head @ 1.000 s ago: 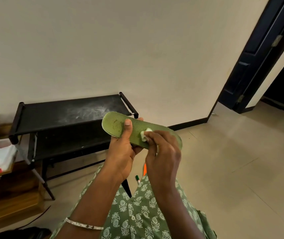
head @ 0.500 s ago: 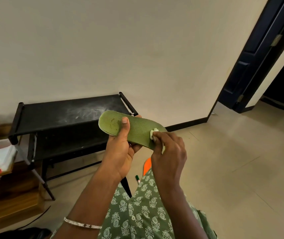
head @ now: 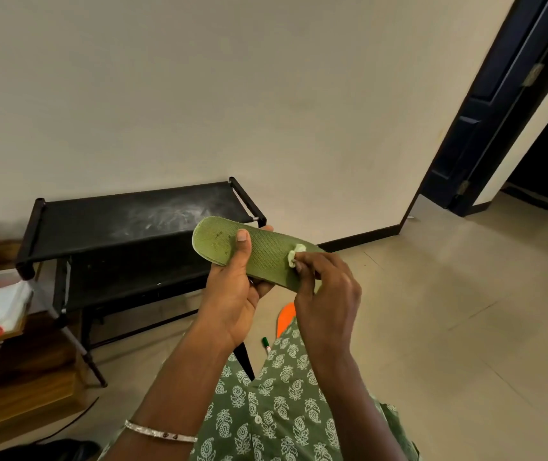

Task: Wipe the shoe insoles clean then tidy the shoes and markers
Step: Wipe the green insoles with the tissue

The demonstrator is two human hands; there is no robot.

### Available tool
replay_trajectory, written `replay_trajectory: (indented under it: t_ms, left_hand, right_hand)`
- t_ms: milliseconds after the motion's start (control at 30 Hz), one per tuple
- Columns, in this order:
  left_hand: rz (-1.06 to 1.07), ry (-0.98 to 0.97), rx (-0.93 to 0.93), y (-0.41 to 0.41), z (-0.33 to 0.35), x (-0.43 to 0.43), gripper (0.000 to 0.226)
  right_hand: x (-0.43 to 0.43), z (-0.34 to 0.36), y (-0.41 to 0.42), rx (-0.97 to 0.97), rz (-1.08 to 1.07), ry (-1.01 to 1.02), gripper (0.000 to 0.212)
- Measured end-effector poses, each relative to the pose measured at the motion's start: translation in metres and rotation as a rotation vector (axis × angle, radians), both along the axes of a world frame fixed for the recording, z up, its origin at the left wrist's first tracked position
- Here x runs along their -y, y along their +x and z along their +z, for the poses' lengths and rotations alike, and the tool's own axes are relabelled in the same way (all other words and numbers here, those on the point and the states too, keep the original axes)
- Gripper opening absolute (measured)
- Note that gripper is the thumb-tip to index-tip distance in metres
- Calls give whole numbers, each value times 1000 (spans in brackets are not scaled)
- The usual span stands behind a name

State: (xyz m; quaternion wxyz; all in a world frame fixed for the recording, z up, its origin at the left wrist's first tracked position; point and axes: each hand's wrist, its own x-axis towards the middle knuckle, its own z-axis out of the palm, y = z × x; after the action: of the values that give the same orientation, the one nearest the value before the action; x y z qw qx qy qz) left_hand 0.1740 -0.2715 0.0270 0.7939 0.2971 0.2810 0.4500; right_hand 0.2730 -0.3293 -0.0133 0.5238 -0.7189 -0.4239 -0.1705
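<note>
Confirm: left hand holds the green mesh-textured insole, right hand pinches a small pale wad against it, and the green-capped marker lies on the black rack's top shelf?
One slip: the head view shows the green-capped marker on the beige floor, not on the black rack's top shelf. The rest holds: left hand on the green mesh-textured insole, right hand pinching the small pale wad.

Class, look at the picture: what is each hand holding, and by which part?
The left hand grips the green insole around its middle, thumb on top. The right hand pinches a small white wad by its lower end.
</note>
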Motion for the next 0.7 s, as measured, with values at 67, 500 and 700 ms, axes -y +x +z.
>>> replay_trajectory:
  t_ms: [67,500,700]
  left_hand:
    - [7,8,-3,2,-1,1,42]
    - [-4,76,-5,-3,3,2,42]
    - [20,73,-10,0,2,2,41]
  right_hand:
    - [0,2,-8,6,5,20,13]
    - [2,0,6,-48,56,37,14]
    - [0,6,-20,-13,110,82,14]
